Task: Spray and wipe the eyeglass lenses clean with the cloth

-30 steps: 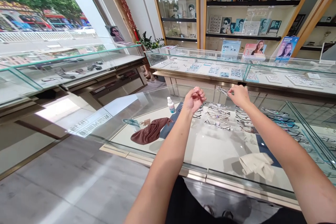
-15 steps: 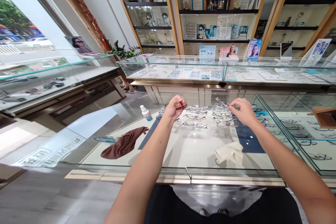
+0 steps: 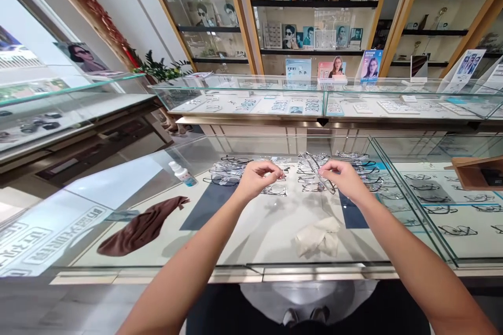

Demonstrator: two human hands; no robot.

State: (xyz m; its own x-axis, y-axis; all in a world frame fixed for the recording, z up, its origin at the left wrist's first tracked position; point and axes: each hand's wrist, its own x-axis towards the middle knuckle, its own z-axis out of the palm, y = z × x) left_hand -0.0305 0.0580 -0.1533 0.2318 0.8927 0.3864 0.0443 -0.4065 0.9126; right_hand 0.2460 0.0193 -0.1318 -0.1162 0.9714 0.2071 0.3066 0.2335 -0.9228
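Observation:
My right hand (image 3: 342, 178) pinches a pair of eyeglasses (image 3: 313, 163) with a thin dark frame, held at a slant above the glass counter (image 3: 251, 241). To its left, my left hand (image 3: 257, 177) is closed, thumb and forefinger together; whether a small thing sits between them I cannot make out. The two hands are apart. Below them in the counter lie rows of eyeglasses (image 3: 275, 189), partly hidden by my hands. Close to my right forearm is a crumpled cream cloth (image 3: 318, 236).
Left of my left arm are a brown cloth (image 3: 143, 227) and a white spray bottle (image 3: 183, 174). A wooden box-like stand (image 3: 477, 171) is at the right. Across the aisle runs another glass display case (image 3: 236, 104), with shelves (image 3: 314, 4) behind it.
My view has shifted, so the counter appears further left. My right hand has brought the eyeglasses lower and closer to my left hand, and their slant has become steeper.

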